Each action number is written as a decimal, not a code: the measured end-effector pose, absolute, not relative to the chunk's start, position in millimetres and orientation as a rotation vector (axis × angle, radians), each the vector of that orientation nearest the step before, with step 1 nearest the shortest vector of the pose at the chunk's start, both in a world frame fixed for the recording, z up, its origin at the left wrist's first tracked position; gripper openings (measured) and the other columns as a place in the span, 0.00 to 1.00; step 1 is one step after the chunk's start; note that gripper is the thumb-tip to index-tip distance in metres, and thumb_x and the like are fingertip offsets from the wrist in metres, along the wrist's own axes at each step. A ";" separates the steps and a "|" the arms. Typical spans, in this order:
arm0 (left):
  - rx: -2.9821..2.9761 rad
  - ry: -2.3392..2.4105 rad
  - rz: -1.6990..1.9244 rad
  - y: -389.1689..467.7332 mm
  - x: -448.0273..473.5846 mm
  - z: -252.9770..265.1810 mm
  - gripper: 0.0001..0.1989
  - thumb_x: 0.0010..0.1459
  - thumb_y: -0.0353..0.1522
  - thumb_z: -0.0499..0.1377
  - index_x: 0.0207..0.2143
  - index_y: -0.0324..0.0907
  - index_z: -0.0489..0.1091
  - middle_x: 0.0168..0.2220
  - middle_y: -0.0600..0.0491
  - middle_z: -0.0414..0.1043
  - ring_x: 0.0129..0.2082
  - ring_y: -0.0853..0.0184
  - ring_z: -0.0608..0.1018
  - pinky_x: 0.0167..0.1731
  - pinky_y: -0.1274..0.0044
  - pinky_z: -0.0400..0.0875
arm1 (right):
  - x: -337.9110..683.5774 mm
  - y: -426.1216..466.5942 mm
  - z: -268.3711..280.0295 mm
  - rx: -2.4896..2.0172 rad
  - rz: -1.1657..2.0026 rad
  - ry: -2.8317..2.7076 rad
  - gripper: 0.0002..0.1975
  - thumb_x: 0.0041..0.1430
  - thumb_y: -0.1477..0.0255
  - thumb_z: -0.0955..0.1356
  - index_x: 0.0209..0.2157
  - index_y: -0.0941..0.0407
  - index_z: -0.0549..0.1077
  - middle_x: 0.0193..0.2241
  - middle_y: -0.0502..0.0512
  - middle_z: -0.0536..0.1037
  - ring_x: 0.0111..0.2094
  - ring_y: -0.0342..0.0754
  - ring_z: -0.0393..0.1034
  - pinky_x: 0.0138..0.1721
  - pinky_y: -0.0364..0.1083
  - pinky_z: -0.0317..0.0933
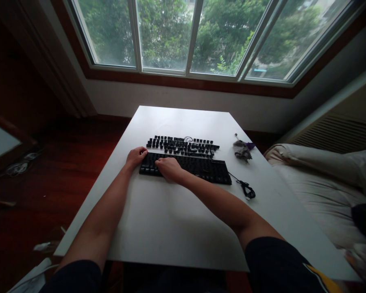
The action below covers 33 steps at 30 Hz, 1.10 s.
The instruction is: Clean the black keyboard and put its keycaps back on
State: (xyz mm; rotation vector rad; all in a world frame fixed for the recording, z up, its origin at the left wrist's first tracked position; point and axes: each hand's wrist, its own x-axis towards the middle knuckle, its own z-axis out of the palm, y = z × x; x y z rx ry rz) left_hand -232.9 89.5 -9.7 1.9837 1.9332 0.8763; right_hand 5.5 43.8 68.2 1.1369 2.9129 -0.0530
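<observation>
A black keyboard point(195, 165) lies flat on the white table, and part of its near edge at the left shows keycaps. My left hand point(137, 156) is closed at the keyboard's far left corner, its fingers bent against that end. Over the left part of the keyboard, my right hand point(170, 167) is closed with its fingertips down at the keys. Whatever its fingers hold, if anything, is too small to make out. Just beyond the keyboard, loose black keycaps point(170, 143) are laid out in rows. A thin wire ring-like tool point(188, 139) lies among them.
The white table point(171, 219) stands before a window. To the right lie a crumpled grey cloth point(242, 151) with a purple part and a bundled black cable point(247, 190) running from the keyboard. A pale cushioned seat point(311, 183) borders the table's right side.
</observation>
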 end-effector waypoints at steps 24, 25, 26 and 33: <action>1.975 1.932 0.879 89.9 -232.6 -10.2 0.15 0.63 0.42 0.54 0.40 0.46 0.78 0.36 0.52 0.80 0.34 0.64 0.77 0.37 0.74 0.67 | 24.4 4.7 24.5 1.223 0.128 3.081 0.32 0.69 0.60 0.66 0.67 0.63 0.61 0.53 0.68 0.73 0.52 0.59 0.63 0.51 0.54 0.60; 1.974 1.937 0.872 89.6 -232.0 -9.7 0.16 0.63 0.42 0.54 0.40 0.46 0.78 0.36 0.52 0.80 0.34 0.64 0.77 0.37 0.74 0.67 | 24.2 4.6 24.7 1.213 0.132 3.073 0.32 0.69 0.61 0.66 0.67 0.63 0.60 0.53 0.68 0.73 0.51 0.59 0.63 0.51 0.54 0.60; 1.973 1.943 0.864 89.4 -231.5 -9.2 0.16 0.63 0.42 0.54 0.40 0.46 0.78 0.37 0.52 0.80 0.34 0.64 0.77 0.37 0.74 0.67 | 24.2 4.7 25.1 1.210 0.133 3.066 0.32 0.68 0.61 0.66 0.67 0.63 0.60 0.53 0.68 0.73 0.51 0.59 0.63 0.51 0.54 0.60; 1.955 1.963 0.843 88.2 -227.7 -4.5 0.16 0.63 0.42 0.54 0.41 0.46 0.79 0.38 0.52 0.80 0.35 0.63 0.77 0.38 0.74 0.68 | 27.1 1.6 26.1 1.244 0.082 3.081 0.31 0.69 0.62 0.65 0.67 0.63 0.61 0.54 0.69 0.72 0.53 0.60 0.62 0.52 0.55 0.59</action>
